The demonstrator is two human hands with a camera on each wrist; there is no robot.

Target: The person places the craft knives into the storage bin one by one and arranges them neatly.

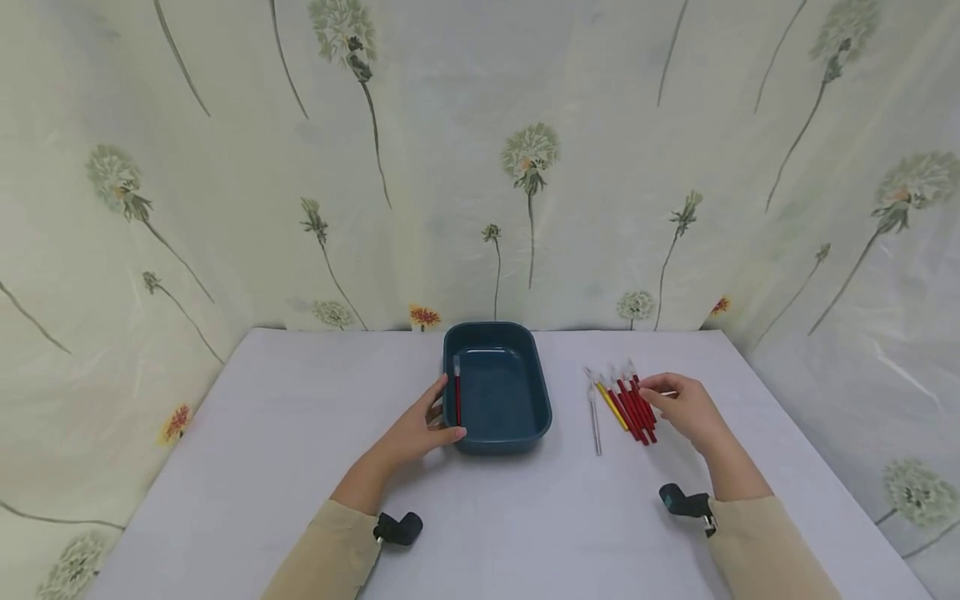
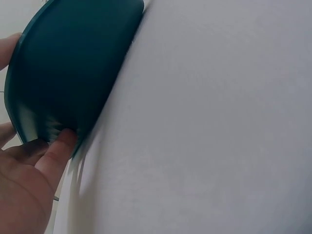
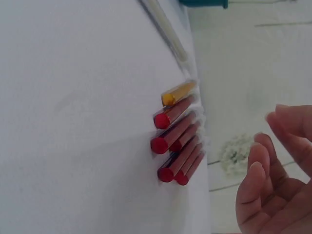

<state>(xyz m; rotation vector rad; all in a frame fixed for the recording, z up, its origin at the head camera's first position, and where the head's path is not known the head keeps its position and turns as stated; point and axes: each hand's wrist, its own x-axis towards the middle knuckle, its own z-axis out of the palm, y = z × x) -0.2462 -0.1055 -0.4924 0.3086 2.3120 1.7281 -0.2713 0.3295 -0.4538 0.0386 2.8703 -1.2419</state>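
Note:
A dark teal tray point(image 1: 501, 446) stands at the middle of the table's far side. My left hand point(image 1: 415, 425) grips its near left side, thumb at the rim and fingers against the outer wall. Inside the tray, along the left wall, lies one red pen point(image 1: 457, 396) with a clear cap. To the right, several red pens point(image 1: 636, 412) lie in a fanned bunch, caps pointing away. Beside them are a yellow pen point(image 1: 612, 407) and a clear, silvery pen point(image 1: 595, 423). My right hand point(image 1: 684, 406) hovers at the bunch's right edge, fingers loosely bent, holding nothing.
A white cloth covers the table point(image 1: 480, 525). Behind it and at the sides hangs a curtain point(image 1: 450, 167) printed with dandelions. Each wrist wears a small black camera, one on the left point(image 1: 399, 528) and one on the right point(image 1: 684, 500).

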